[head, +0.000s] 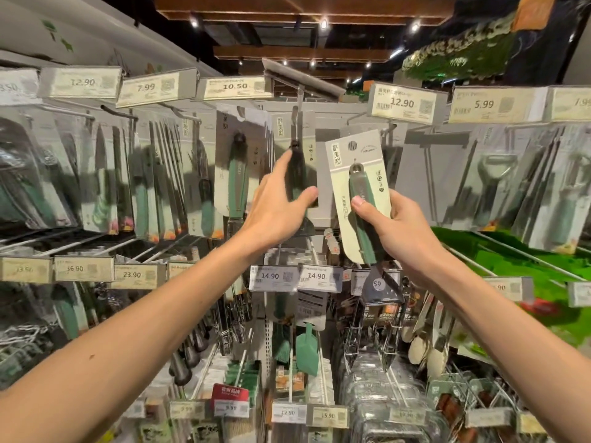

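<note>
The right hand [403, 233] is clamped on a carded tool [358, 167]. Its thumb lies across the front of the green handle, and its fingers [397, 201] curl round behind the pale card. The card rises above them, tilted a little to the left, with the grey top of the tool just above the thumb tip. The lower end of the handle runs down past the palm and is partly covered by it.

The left hand [277, 214] reaches up to a hanging pack [295, 129] on a hook [298, 102], just left of the carded tool. Its fingers are apart and nearly straight. The index finger stretches up along the left side of the dark tool in that pack, and the thumb is spread out to the right across its lower part. The dark tool lies between index finger and thumb, touching or very nearly touching both. I cannot tell whether they press on it.

The palm hides the lower half of the hanging pack. The print on both cards is too small to read beyond a few large characters. Above the right fingers hangs a price tag [401, 102] reading 12.90. Below both wrists are two tags [295, 277] marked 14.90. The packs far left and far right are smeared and glossy, and their contents are hard to make out.
</note>
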`<state>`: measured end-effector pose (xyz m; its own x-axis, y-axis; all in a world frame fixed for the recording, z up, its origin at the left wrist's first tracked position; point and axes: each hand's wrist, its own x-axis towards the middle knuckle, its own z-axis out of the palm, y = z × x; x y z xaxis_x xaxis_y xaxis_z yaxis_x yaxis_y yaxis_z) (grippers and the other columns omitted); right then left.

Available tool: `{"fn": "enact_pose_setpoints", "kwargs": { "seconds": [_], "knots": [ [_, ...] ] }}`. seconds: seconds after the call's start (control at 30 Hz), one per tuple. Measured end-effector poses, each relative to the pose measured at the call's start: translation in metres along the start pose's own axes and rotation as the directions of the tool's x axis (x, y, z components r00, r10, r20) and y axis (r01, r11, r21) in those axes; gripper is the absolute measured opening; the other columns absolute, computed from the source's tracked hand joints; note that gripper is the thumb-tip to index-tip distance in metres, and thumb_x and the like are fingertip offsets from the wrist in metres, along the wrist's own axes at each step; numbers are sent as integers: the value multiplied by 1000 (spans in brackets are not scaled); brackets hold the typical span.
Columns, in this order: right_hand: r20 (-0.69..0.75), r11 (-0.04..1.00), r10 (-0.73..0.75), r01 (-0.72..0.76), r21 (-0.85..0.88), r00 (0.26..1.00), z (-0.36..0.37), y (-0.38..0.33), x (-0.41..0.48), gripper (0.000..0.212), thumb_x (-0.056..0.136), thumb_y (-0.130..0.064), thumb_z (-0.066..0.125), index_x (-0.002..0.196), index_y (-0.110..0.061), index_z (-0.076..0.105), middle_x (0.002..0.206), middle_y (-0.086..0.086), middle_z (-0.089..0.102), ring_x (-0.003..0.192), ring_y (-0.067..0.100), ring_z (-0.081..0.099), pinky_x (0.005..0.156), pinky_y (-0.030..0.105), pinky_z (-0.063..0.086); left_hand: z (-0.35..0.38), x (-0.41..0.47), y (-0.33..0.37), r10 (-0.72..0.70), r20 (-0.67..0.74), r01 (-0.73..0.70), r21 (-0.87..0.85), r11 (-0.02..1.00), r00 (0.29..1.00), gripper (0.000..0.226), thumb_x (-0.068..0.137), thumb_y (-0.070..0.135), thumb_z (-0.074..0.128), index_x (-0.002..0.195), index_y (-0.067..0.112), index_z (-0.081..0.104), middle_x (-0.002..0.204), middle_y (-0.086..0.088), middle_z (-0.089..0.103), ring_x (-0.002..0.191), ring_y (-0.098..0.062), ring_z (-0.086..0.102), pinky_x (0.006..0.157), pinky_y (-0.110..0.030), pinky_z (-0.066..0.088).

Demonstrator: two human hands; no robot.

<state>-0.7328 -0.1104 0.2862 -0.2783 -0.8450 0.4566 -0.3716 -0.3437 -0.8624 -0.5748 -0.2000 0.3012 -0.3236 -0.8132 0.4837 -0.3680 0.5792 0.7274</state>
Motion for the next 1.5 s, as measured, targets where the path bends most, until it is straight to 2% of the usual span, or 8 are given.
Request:
{"fn": "enact_pose_setpoints", "kwargs": {
  "seconds": [0.23, 0.37, 0.53, 0.7, 0.87, 1.03, 1.4, 1.5],
  "knots": [
    [87, 989, 48, -60, 137, 995, 29, 1, -6, 30, 92, -17, 57, 121, -17, 60, 110, 5, 73, 99, 24, 71, 88, 53, 56, 8, -46, 6, 76, -46, -87, -360, 929, 996, 78, 89, 19, 72, 149, 36, 25, 105, 0, 67, 78, -9, 72, 72, -30, 61],
    [112, 991, -26, 10, 137, 993, 37, -11, 1, 64, 83, -1, 60, 137, -23, 33, 113, 6, 67, 97, 42, 67, 78, 64, 54, -8, -31, 7, 120, -170, -166, -294, 941, 978, 70, 87, 12, 75, 144, 34, 40, 105, 9, 66, 85, -7, 68, 72, -27, 60],
    [90, 970, -226, 232, -68, 970, 45, -21, 13, 63, 88, -6, 68, 139, -28, 37, 130, -6, 52, 90, -3, 64, 80, 20, 55, -31, -7, 10, 182, -193, -218, -190, 957, 964, 63, 89, 22, 72, 142, 42, 45, 132, 7, 60, 110, -7, 62, 93, -37, 55],
    [94, 964, -203, 216, -157, 975, 51, -23, 27, 61, 87, -20, 71, 140, -24, 42, 143, -5, 46, 84, 1, 47, 98, 43, 51, -40, 13, 16, 195, -185, -210, -70, 975, 963, 55, 92, 29, 66, 139, 49, 47, 131, -12, 61, 116, -34, 59, 97, -52, 51],
    [97, 956, -177, 194, -220, 979, 53, -21, 42, 67, 87, -24, 71, 146, -20, 39, 141, -2, 49, 65, -9, 51, 98, 38, 51, -39, 24, 20, 154, -142, -152, 21, 988, 978, 50, 96, 26, 60, 144, 36, 47, 136, -3, 60, 127, -33, 53, 106, -52, 44],
    [118, 930, -168, 197, -311, 979, 53, -11, 54, 69, 88, -25, 70, 149, -19, 37, 147, 0, 46, 98, 5, 45, 101, 29, 45, -34, 36, 13, 107, -105, -90, 153, 984, 989, 48, 101, 30, 52, 148, 25, 44, 151, 1, 47, 139, -21, 41, 113, -38, 33],
    [131, 822, -132, 182, -539, 983, 58, 16, 85, 63, 87, -26, 70, 141, -15, 40, 127, 5, 54, 96, 21, 58, 85, 37, 52, -14, 55, 0, 126, -96, -87, 336, 938, 987, 20, 102, 22, 53, 115, 7, 55, 86, -1, 51, 83, -22, 51, 72, -33, 37],
    [128, 820, -114, 167, -548, 985, 58, 18, 89, 60, 87, -25, 69, 139, -13, 42, 121, 3, 52, 98, 20, 57, 84, 33, 49, -13, 58, -3, 128, -61, -100, 340, 935, 990, 19, 102, 19, 53, 115, 5, 55, 90, -4, 60, 84, -24, 58, 72, -33, 40]
  ]
}}
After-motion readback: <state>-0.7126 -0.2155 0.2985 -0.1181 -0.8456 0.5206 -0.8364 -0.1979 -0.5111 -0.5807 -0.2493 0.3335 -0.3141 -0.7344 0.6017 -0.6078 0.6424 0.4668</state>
